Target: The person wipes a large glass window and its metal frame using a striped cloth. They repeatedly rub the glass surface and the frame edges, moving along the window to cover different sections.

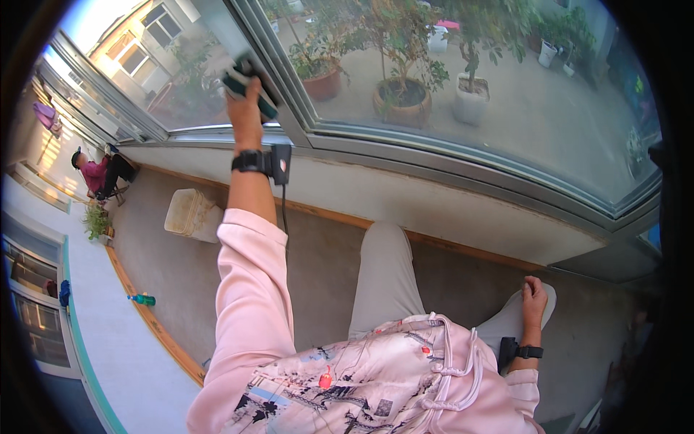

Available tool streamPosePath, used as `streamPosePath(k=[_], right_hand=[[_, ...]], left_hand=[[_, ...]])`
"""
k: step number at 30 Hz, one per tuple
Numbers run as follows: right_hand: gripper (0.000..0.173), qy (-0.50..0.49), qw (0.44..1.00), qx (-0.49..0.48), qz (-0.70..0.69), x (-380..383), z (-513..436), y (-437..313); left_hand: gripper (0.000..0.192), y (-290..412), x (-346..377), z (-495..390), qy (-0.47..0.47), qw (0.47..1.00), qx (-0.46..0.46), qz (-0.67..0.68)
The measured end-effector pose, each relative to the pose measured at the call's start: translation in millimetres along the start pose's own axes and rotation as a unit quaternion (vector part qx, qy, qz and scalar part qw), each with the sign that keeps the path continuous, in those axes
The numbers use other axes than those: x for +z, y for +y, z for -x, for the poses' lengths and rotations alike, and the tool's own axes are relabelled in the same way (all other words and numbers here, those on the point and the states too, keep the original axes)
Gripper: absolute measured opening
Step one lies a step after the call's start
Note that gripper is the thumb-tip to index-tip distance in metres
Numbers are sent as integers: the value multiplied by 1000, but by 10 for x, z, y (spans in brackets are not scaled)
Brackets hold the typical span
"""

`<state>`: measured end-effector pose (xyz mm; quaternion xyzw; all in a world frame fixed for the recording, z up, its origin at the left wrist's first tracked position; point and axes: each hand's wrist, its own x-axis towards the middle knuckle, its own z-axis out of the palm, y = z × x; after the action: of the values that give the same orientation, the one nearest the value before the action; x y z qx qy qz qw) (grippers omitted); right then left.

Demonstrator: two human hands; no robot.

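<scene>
My left hand [246,106] is raised to the window at the upper left, its fingers closed around a dark green block with pale edges [264,104], which looks like a window-cleaning pad. The block lies against or very close to the glass pane [190,65], beside the metal frame post [276,70]; motion blurs it, and a dark shape, perhaps a reflection, shows behind it. Low at the right, my right hand [534,297] rests on or just above my right knee, its fingers loosely curled and nothing visible in them. Both wrists wear black straps with small boxes.
A whitish plastic bucket [184,214] stands on the floor left of my left arm. Farther off, a person [97,171] sits on a low seat near a potted plant [96,221]. A green bottle [143,299] lies by the wooden trim. Potted trees [404,100] stand beyond the glass.
</scene>
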<state>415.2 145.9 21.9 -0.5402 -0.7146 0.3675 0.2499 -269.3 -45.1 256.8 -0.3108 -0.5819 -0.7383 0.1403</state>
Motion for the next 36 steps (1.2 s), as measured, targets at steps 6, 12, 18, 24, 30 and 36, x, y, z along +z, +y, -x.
streamPosePath(k=[6,12,18,24,30,36], right_hand=[[18,-10,998,-60,24,89,-66,-138],[18,-2,999,-34,-4,192,-48,-232],[15,8,997,-75,-1,271,-61,-300],[16,-13,999,-42,-14,383,-46,-556],[17,-66,992,-90,55,484,-81,-873],[19,-72,983,-145,85,570,-98,-847]], left_hand=[[54,-639,-279,580,-13,922,-353,158],[40,-214,-126,100,-13,952,-217,218],[35,847,117,-893,-8,964,-123,235],[44,1446,145,-1448,-98,981,-27,162],[44,1255,-22,-1326,-141,960,-102,220],[43,734,-84,-821,-119,954,-191,199]])
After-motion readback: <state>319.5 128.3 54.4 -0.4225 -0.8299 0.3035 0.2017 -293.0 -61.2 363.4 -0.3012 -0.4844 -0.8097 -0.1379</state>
